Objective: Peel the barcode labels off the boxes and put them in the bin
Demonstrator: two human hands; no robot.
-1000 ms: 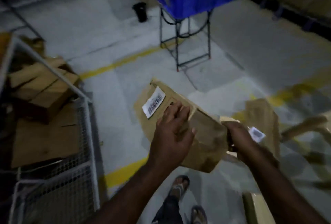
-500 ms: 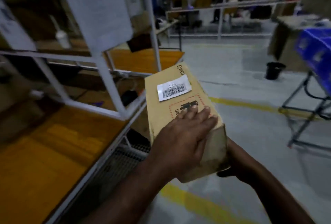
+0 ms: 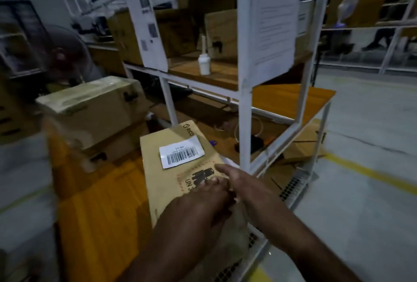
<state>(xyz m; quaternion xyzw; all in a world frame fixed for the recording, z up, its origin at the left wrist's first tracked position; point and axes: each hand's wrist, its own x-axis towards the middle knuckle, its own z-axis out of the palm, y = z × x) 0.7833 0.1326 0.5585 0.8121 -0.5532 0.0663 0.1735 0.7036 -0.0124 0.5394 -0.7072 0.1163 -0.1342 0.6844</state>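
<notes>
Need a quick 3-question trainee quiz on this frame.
1. True or false: the barcode label is already peeled off the box.
2. The left hand is: A) pinching the label, B) lying flat on the box, C) holding a knife.
3. Fill in: the white bottle stands on a ____ of the rack.
Key: 1 false, the label sits flat on the box. 2 B. 3 shelf.
</notes>
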